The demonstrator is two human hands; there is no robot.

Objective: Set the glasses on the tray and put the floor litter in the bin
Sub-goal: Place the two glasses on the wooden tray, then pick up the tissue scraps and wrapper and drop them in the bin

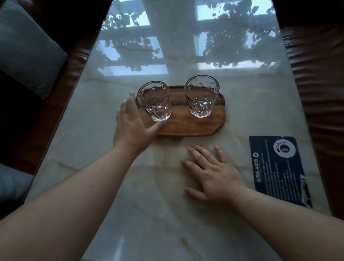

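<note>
At the far left a grey-blue cushion (12,44) lies on a dark brown leather seat (67,63), and a second cushion (0,182) shows at the near left edge. The pale marble table (145,208) fills the middle and mirrors a window and hanging leaves at its far end.

The left hand (133,124) reaches over the left end of the wooden tray (184,126). Its fingers are spread apart and curve loosely around the left glass (155,101), the thumb lying near the glass's base; whether skin touches glass cannot be told, but the hand is not clamped on it. That glass stands upright and empty on the tray's left end.

The right glass (202,95) stands upright on the tray's right end, well apart from the first and from both hands.

Nearer the camera, the right hand (211,174) lies palm down on the bare marble, fingers splayed, holding nothing, just near of the tray.

To its right a dark blue printed card (283,171) lies flat by the table's right edge. Beyond that edge runs more brown leather (329,91). No floor litter or bin can be made out.
</note>
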